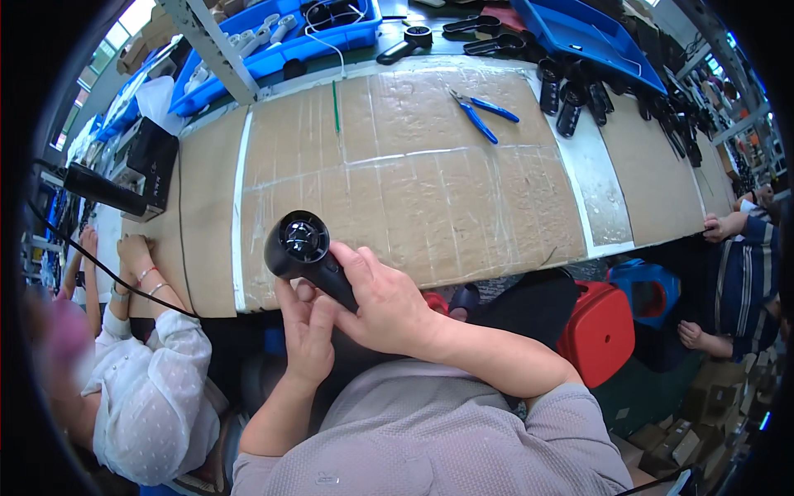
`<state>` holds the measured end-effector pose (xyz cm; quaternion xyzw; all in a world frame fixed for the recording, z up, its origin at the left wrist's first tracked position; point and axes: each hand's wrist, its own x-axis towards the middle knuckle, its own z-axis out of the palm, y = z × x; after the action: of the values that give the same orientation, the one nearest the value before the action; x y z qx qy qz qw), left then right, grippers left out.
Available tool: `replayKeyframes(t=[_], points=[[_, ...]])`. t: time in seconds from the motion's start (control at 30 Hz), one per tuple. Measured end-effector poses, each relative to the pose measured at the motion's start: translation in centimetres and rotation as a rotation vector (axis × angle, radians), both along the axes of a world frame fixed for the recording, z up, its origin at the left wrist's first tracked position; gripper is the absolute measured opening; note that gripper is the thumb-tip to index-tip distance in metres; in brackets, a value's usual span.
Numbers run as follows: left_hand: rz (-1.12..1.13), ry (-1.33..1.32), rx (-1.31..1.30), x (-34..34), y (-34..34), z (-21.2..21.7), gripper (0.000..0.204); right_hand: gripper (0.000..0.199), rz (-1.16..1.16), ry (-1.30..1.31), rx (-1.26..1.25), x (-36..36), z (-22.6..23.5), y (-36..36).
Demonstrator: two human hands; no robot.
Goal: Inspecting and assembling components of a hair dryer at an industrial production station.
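Observation:
A black handheld fan with a round head and a shiny centre is held over the near edge of the table, its head tilted up to the left. My right hand is closed round its handle, the thumb lying along the side. From below, my left hand has its fingers bent against the fan near the neck and handle. Much of the handle is hidden by both hands. Farther off on the brown covered tabletop lie blue-handled cutting pliers and a thin green stick.
A blue tray with white and black parts stands back left, another blue tray back right. Black fan parts lie below it. At left are a black box and a co-worker's hand. A red stool is right.

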<state>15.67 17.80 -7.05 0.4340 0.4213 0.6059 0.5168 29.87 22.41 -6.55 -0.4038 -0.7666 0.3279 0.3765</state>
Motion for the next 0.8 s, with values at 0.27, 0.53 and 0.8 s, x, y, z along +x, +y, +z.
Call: replayKeyframes(t=[0.27, 0.53, 0.8], points=[[0.227, -0.034, -0.214, -1.2, 4.8, 2.9, 0.039, 0.083, 0.136, 0.045, 0.189, -3.2, 0.4, 4.2], [0.242, 0.139, -0.117, -5.1, 14.1, 7.2, 0.022, 0.054, 0.026, 0.085, 0.065, -2.8, -1.7, 16.4], [0.234, 0.563, -0.038, -4.8, 29.9, 9.8, 0.055, 0.042, 0.086, 0.117, -0.018, -2.0, -1.6, 17.0]])
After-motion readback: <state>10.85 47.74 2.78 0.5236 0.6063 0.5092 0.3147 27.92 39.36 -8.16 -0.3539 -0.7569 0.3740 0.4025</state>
